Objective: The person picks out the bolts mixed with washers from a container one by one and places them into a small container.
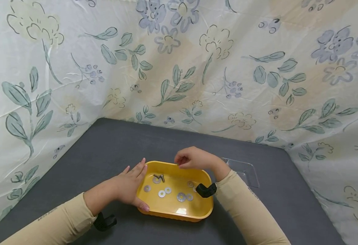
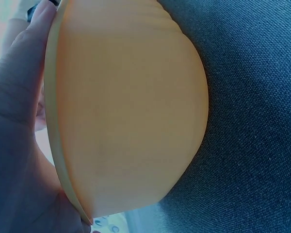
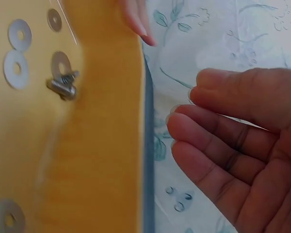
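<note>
A yellow tray (image 1: 179, 215) holds several flat metal washers (image 1: 181, 197). Two short bolts (image 1: 160, 177) lie on a washer near its far left corner. My left hand (image 1: 128, 185) rests on the tray's left end, fingers extended along the rim and thumb at the front left corner. From the left wrist view, the tray's outer wall (image 2: 126, 107) stands beside that hand. Above the far rim, my right hand (image 1: 197, 158) hovers with loosely bent fingers. The right wrist view shows its thumb and forefinger tips close together, with nothing visible between them, apart from the tray wall.
A clear plastic tray (image 1: 254, 175) sits on the dark grey table (image 1: 120, 143), partly behind the right forearm. Floral cloth (image 1: 179, 68) hangs around the table's back and sides. A black wrist camera (image 1: 206, 190) overhangs the yellow tray's right end.
</note>
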The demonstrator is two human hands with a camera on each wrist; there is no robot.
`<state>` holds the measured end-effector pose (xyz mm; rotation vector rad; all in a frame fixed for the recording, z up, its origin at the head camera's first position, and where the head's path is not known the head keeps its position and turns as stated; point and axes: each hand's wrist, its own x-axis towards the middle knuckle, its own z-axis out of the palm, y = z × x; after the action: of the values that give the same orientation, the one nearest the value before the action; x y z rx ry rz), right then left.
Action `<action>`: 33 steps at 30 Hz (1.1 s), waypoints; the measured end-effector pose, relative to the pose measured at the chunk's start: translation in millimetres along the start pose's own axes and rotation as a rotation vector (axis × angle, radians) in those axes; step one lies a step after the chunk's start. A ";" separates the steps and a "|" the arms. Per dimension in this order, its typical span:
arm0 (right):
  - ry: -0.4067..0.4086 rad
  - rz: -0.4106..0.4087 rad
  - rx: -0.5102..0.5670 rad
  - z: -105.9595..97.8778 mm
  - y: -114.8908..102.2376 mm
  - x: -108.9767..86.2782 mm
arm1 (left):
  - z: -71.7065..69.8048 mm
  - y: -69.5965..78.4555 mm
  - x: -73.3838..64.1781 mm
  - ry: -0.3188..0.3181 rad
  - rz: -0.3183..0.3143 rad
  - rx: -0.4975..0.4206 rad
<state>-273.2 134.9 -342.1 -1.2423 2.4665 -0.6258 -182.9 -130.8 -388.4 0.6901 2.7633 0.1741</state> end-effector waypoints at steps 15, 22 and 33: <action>-0.061 0.012 0.089 38.9 -0.3 22.6 | 1.7 -1.3 -0.2 0.007 0.003 0.011; -0.111 0.033 0.050 51.2 -2.8 25.6 | 2.2 -1.6 -0.7 0.007 0.006 0.004; -0.115 0.048 -0.069 69.8 -3.1 35.6 | -1.0 0.2 -3.1 0.005 0.017 0.003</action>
<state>-259.8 87.4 -403.0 -1.2047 2.4333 -0.4466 -180.5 -132.2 -386.6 0.7146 2.7638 0.1749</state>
